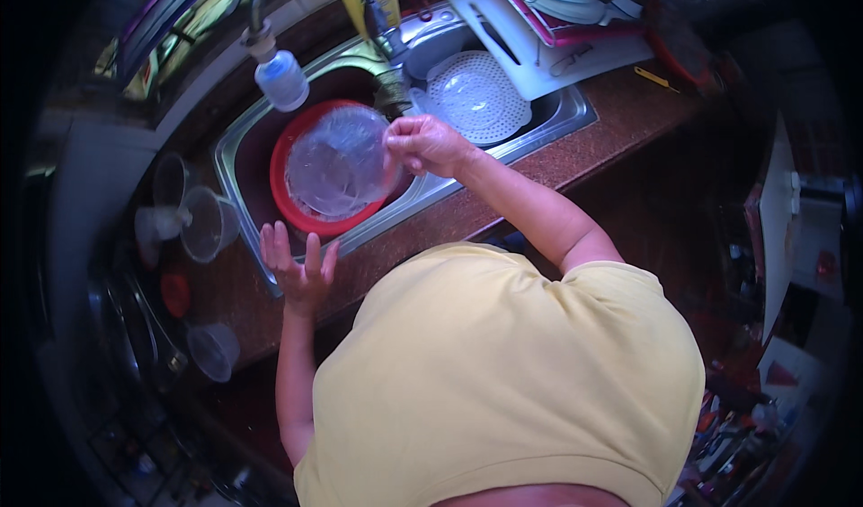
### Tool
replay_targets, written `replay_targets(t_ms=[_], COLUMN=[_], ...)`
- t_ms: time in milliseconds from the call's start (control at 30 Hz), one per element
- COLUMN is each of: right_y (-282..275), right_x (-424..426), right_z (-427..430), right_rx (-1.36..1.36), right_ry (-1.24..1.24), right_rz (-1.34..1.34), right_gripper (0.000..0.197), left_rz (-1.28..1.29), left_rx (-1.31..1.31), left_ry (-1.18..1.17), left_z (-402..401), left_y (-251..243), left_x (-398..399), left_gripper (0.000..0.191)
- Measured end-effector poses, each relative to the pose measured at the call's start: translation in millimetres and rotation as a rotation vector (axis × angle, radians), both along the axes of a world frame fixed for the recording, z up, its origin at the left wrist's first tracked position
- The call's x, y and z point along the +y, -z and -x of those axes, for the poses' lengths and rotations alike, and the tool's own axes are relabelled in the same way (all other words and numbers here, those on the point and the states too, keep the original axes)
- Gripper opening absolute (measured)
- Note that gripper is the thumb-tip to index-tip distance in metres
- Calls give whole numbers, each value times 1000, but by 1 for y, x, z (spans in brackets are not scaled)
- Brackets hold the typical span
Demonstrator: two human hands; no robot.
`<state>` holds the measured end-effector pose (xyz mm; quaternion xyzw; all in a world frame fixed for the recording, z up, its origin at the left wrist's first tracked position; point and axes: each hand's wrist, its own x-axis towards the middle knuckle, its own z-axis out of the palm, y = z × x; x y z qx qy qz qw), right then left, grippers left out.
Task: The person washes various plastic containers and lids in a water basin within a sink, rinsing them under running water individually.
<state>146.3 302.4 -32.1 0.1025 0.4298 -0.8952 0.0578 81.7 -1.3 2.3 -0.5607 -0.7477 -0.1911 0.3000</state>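
Observation:
My right hand (429, 144) pinches the rim of a clear, round plastic lid (337, 160) between thumb and fingers. The lid hovers over a red basin (288, 207) standing in the left bowl of the steel sink (226, 150). Through the lid the basin's contents look blurred; what they are I cannot tell. My left hand (300, 261) is raised by the sink's front left rim, fingers spread, holding nothing.
A tap with a filter head (282, 81) hangs over the left bowl. In the right bowl lies a white perforated strainer (475, 96), partly under a white cutting board (499, 42) bearing a dish rack (549, 32). Clear plastic containers (210, 224) stand left; a yellow cutter (655, 79) lies right.

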Motion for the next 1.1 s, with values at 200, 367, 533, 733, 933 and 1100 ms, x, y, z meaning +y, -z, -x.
replay_targets(t_ms=[200, 367, 533, 733, 933, 1100], right_y=[-8, 22, 70, 90, 87, 72], right_x=[51, 125, 202, 255, 274, 261], right_z=[-60, -134, -212, -223, -205, -196], right_rx=[51, 38, -159, -437, -665, -838], right_ry=[307, 747, 1186, 1415, 1499, 1560], right_rz=[122, 92, 199, 145, -8, -333], right_gripper=[14, 21, 18, 24, 23, 21], left_rz=[73, 90, 99, 134, 142, 143], left_rx=[-66, -125, -173, -214, -253, -314], left_ry=[-49, -72, -89, -123, -169, -265], left_z=[1, -1, -2, 1, 5, 7], left_y=[0, -2, -2, -5, -2, 8], left_x=[7, 14, 18, 20, 13, -4], left_gripper=[79, 79, 77, 76, 74, 71])
